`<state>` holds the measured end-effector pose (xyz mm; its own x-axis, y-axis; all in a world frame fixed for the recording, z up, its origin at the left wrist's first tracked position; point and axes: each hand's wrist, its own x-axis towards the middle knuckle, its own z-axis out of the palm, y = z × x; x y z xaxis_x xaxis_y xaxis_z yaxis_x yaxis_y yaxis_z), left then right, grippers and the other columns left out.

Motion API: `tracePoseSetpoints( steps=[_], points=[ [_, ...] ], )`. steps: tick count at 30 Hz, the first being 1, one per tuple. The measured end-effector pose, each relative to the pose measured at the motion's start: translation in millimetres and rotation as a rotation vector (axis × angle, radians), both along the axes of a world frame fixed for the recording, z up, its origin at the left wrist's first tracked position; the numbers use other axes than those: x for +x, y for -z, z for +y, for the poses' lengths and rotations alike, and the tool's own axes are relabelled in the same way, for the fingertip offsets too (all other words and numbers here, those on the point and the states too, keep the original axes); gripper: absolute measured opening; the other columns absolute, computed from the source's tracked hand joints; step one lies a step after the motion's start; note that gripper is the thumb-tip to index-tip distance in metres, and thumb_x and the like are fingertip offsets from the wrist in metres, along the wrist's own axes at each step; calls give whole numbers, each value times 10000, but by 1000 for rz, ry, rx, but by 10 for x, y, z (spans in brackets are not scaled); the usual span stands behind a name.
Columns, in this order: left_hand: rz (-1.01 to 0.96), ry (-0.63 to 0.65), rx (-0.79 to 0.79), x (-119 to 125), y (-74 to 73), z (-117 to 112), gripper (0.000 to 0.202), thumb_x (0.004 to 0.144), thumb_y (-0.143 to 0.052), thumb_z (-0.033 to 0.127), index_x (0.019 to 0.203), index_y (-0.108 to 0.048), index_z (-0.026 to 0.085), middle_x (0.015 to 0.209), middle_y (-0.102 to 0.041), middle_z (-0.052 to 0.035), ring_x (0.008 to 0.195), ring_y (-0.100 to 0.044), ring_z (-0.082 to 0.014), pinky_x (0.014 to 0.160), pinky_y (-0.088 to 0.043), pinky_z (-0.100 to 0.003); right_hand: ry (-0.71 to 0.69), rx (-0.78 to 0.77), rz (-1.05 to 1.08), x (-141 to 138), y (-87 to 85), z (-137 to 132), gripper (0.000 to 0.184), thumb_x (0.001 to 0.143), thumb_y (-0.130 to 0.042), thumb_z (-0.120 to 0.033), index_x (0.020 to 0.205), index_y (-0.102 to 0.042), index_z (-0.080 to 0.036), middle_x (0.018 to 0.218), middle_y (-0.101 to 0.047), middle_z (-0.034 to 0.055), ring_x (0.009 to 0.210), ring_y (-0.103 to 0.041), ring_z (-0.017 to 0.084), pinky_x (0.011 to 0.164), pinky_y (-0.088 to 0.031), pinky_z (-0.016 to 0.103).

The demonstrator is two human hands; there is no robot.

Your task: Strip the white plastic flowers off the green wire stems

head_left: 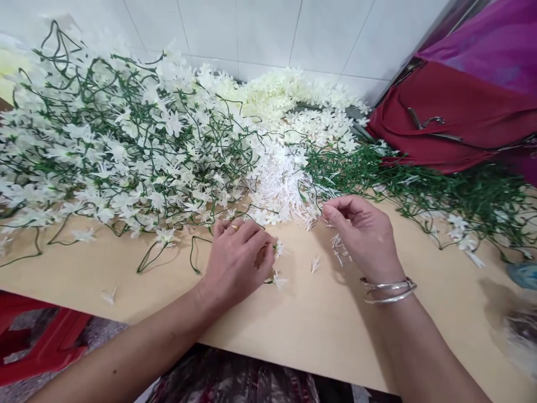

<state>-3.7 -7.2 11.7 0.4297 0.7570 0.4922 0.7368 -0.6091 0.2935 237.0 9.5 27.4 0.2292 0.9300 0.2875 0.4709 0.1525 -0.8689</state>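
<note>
My left hand (241, 257) is closed, its fingers curled round an artificial flower stem. Beside its thumb, small white flower heads (280, 280) poke out, and a green wire loop (193, 246) shows on its other side. My right hand (364, 235), with silver bangles on the wrist, pinches thumb and forefinger together at the edge of a heap of white stamen pieces (283, 182). Whatever is between those fingertips is too small to make out. Loose white stamen bits (314, 264) lie on the table between the hands.
A large tangle of white artificial flowers on green stems (126, 151) fills the left. Cream petals (289, 92) are heaped by the tiled wall. Bare green stems (356, 165) spread rightward below a red bag (453, 112). A red stool (42, 347) stands below the table (293, 324).
</note>
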Motion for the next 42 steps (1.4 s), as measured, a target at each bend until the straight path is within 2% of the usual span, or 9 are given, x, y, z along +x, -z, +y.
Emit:
tracePoseSetpoints(
  steps=[3,9,15,20,23,27,33,38,42],
  points=[
    [-10,-40,68,-25,-7,19,115,935,-607,209,857,-692,210,905,-681,-55,848,-582,-236,831,-368,-412,-33,48,-181,-20,-16,-23,68,883,-681,-243,827,-707,-216,776,-697,7,706,-604,167,690,-484,302],
    [40,-32,114,25,37,163,161,988,-608,180,1129,-686,181,1109,-715,-77,993,-609,-253,877,-426,-392,-218,57,-324,-86,3,-59,107,915,-667,-205,809,-675,-217,788,-673,2,739,-610,165,689,-459,292],
    [178,-48,179,52,35,378,66,967,-667,205,997,-725,201,1086,-732,-65,1000,-623,-273,823,-411,-416,-241,10,-343,-126,43,-67,99,919,-646,-191,830,-679,-219,804,-686,4,751,-624,172,703,-464,300],
    [149,-22,220,-3,-4,426,121,992,-600,177,923,-699,189,1005,-748,-61,922,-658,-252,820,-428,-426,-174,32,-350,-87,32,-40,107,912,-639,-208,815,-685,-215,814,-700,10,763,-636,180,714,-472,306],
    [-58,13,227,-35,-71,397,84,984,-587,152,950,-661,175,990,-741,-63,906,-682,-217,803,-472,-386,-22,60,-317,-5,39,-1,99,900,-643,-232,818,-694,-213,827,-708,18,751,-627,183,719,-480,313],
    [-483,40,61,-57,-233,358,60,957,-636,160,908,-627,194,971,-703,-31,764,-657,-122,682,-503,-265,134,78,-283,101,63,45,78,872,-644,-232,831,-705,-207,826,-708,22,713,-606,178,719,-488,320],
    [-801,163,-638,43,-469,343,113,1007,-593,338,1046,-601,232,687,-656,44,504,-617,-96,483,-458,-209,173,128,-351,97,126,72,172,891,-690,-343,958,-742,-194,924,-664,61,809,-609,218,787,-504,379],
    [-920,197,-710,171,-389,346,220,984,-625,404,991,-677,191,819,-756,-45,819,-786,-199,605,-530,-229,78,190,-549,96,241,110,204,901,-715,-376,1044,-750,-235,1000,-650,81,1016,-590,292,961,-438,493],
    [-1022,145,-705,173,-242,379,272,963,-654,449,933,-695,182,825,-728,-31,801,-778,-183,645,-544,-230,121,198,-577,138,256,113,171,919,-665,-248,1071,-744,-246,1003,-644,80,1022,-578,299,971,-421,514]
  ],
)
